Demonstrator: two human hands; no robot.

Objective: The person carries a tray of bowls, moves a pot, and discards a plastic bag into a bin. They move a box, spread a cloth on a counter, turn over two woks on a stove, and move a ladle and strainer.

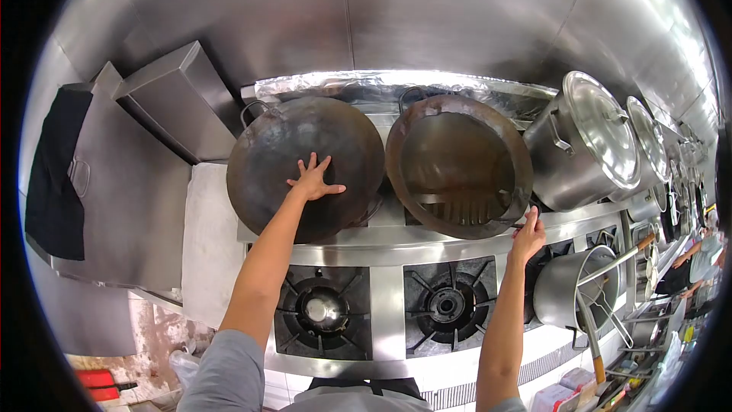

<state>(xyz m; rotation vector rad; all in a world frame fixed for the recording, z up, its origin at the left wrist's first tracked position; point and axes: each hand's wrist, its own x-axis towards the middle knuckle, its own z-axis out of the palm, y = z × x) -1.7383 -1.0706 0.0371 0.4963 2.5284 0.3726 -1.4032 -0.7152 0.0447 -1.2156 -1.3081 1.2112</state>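
My left hand [311, 181] is spread flat, palm down, over the middle of a large dark wok [267, 152] on the back left of the stove. A loop handle [252, 111] sticks out at that wok's upper left rim. Beside it on the right is a second wok [400, 187] with a brown rim, holding a shallow pool of brownish liquid [457, 156] that reflects light. At this wok's lower right edge, my right hand [528, 238] is closed, with its fingers wrapped around the wok's side handle.
Below the woks are two gas burners [448, 305]. Tall lidded steel pots [583, 145] stand to the right, with a smaller pot [568, 290] holding long-handled strainers in front. Foil [335, 82] lines the back. At left lie a white cloth [210, 236] and a black cloth [59, 175]. People are far right.
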